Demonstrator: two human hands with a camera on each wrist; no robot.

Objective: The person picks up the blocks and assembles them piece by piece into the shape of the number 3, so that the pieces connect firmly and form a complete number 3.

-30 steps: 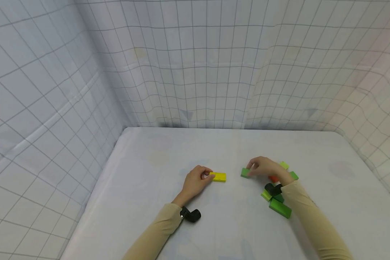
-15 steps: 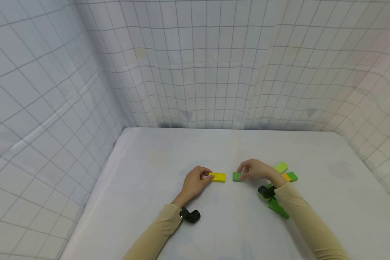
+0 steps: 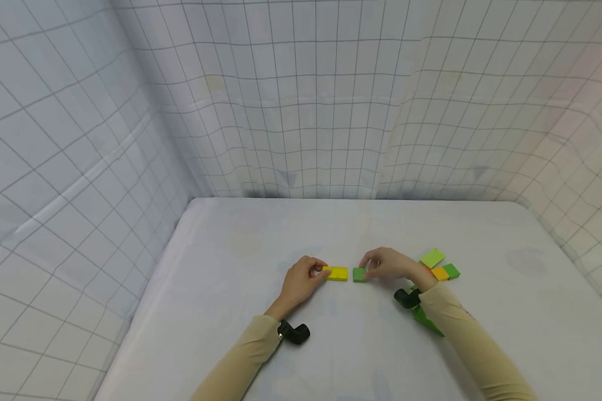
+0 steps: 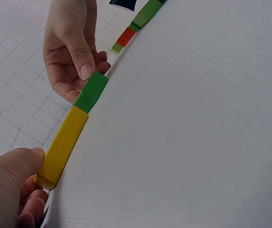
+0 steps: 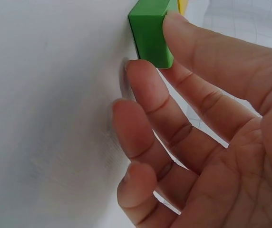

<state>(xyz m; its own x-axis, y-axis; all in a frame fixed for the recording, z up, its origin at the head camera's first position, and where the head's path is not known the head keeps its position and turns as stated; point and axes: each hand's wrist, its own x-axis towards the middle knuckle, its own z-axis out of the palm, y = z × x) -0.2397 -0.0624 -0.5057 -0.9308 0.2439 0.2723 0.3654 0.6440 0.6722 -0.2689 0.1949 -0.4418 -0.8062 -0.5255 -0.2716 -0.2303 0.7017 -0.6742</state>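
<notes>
A person's two hands are pinching two blocks — one yellow, one green — on the tabletop [image 3: 261,239].
The left hand [image 3: 301,278] is clamping thumb and fingers on one end of the yellow block [image 3: 337,273], which is reaching rightward from them; the right hand [image 3: 388,263] is gripping the green block [image 3: 359,274] between thumb and fingers, just beside the yellow one's free end. Farther right of those fingers — past the wrist — a lime block [image 3: 433,258] and an orange block [image 3: 440,273] are lying close together.
</notes>
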